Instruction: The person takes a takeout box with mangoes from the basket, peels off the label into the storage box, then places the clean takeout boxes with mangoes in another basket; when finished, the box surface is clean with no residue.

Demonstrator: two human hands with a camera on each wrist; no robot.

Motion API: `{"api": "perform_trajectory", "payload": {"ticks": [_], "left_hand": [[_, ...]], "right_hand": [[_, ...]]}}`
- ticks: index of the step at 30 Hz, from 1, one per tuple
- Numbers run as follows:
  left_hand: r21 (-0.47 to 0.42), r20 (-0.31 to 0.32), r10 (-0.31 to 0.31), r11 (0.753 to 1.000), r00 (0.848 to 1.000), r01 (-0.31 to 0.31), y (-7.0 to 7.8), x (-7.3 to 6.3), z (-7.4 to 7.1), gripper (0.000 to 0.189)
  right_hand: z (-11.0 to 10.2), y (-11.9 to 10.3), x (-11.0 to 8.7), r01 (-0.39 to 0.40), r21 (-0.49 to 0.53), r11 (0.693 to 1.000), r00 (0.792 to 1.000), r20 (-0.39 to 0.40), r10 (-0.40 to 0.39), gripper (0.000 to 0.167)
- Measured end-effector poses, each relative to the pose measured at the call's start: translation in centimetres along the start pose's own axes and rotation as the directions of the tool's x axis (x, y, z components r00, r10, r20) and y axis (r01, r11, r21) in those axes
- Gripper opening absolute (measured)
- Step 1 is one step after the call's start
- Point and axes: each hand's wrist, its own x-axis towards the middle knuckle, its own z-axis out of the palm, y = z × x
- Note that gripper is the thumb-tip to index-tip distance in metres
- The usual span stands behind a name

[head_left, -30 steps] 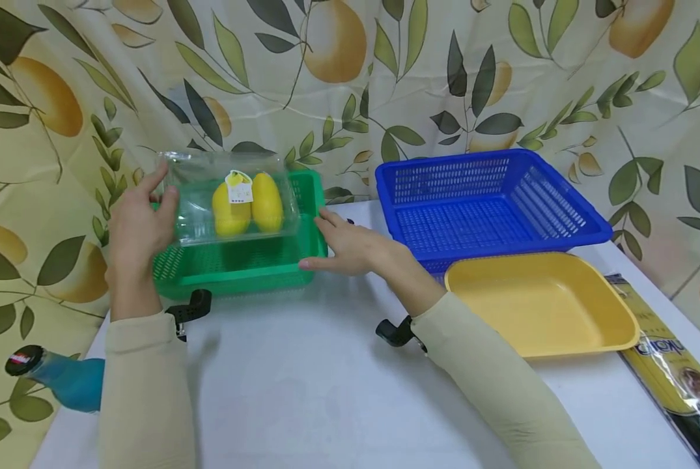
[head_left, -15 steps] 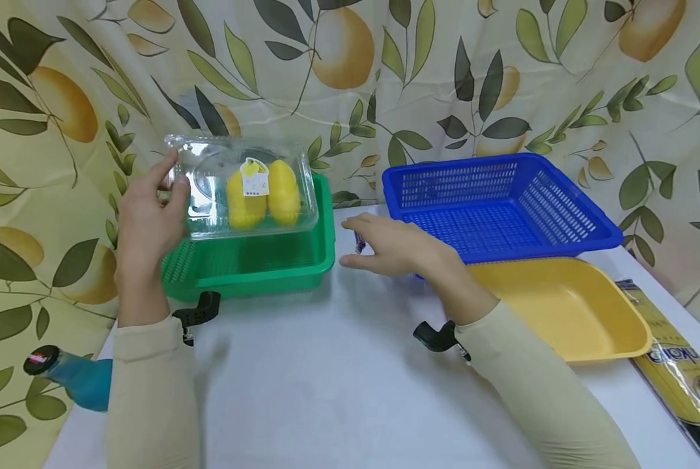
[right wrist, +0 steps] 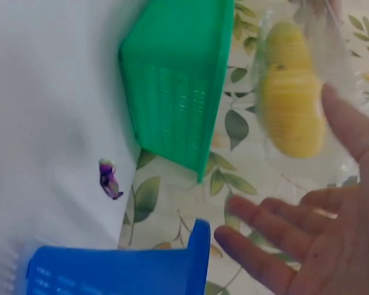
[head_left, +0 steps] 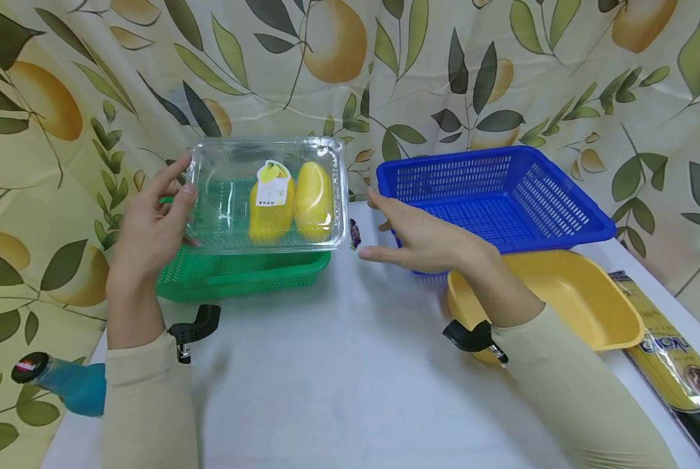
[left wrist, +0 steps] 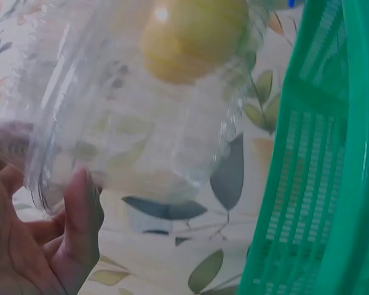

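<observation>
My left hand (head_left: 153, 234) pinches the left edge of a clear plastic box (head_left: 223, 195), its thumb on the near side in the left wrist view. Two yellow mangoes (head_left: 314, 202) lie at the box's right end, one under a white label (head_left: 272, 189). The box is held in the air above the green basket (head_left: 250, 277), tilted toward the camera. My right hand (head_left: 432, 241) hovers with fingers spread, apart from the box's right end and in front of the blue basket (head_left: 490, 208). A small purple wrapped piece (right wrist: 109, 179) lies on the table between the two baskets.
A yellow tray (head_left: 566, 293) stands in front of the blue basket, partly behind my right forearm. Beside it lies a yellow printed packet (head_left: 672, 352) at the table's right edge. A blue bottle (head_left: 71, 384) with a black cap is at the left, partly covered by my left sleeve.
My left hand has lifted the mango box up out of the green basket and moved it right and closer. My right hand has drawn away to the right, uncovering the purple piece.
</observation>
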Motion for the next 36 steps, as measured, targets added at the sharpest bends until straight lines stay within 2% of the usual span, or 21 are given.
{"api": "perform_trajectory", "payload": {"ticks": [4, 8, 12, 16, 21, 25, 30, 33, 36], "left_hand": [[-0.049, 0.050, 0.056, 0.997, 0.997, -0.054, 0.5, -0.4, 0.3, 0.052], [-0.065, 0.113, 0.088, 0.995, 0.990, -0.081, 1.0, -0.8, 0.7, 0.055], [-0.121, 0.172, 0.120, 0.988, 0.978, -0.100, 1.3, -1.0, 1.2, 0.056], [-0.161, 0.222, 0.124, 0.983, 0.967, -0.089, 1.4, -1.3, 1.7, 0.056], [-0.163, 0.313, 0.116, 0.984, 0.943, -0.067, 1.7, -1.6, 2.4, 0.054], [-0.156, 0.364, 0.114, 0.986, 0.924, -0.060, 2.1, -1.8, 2.6, 0.050], [-0.146, 0.450, 0.115, 0.988, 0.885, -0.054, 2.6, -2.0, 3.3, 0.048], [-0.182, 0.501, 0.109, 0.983, 0.859, -0.018, 2.8, -2.1, 3.8, 0.048], [-0.224, 0.517, 0.092, 0.974, 0.851, 0.031, 2.9, -2.5, 4.4, 0.047]], "right_hand": [[0.0, 0.4, -0.7, 0.086, 0.122, 0.989, 0.996, -0.039, -0.082, 0.111], [0.2, 0.6, -0.8, 0.150, 0.187, 0.971, 0.988, -0.070, -0.139, 0.117], [0.0, 0.3, -0.8, 0.158, 0.219, 0.963, 0.985, -0.098, -0.140, 0.120], [-0.3, 0.5, -1.4, 0.171, 0.233, 0.957, 0.981, -0.136, -0.142, 0.121], [-0.5, 0.9, -2.5, 0.198, 0.235, 0.952, 0.974, -0.157, -0.164, 0.124], [-0.7, 0.7, -3.1, 0.191, 0.197, 0.962, 0.973, -0.169, -0.158, 0.126], [-0.7, 1.1, -4.5, 0.228, 0.138, 0.964, 0.960, -0.198, -0.199, 0.129], [-0.2, 1.5, -5.5, 0.263, 0.165, 0.951, 0.951, -0.208, -0.227, 0.134], [0.5, 1.9, -6.6, 0.272, 0.190, 0.943, 0.951, -0.204, -0.233, 0.138]]}}
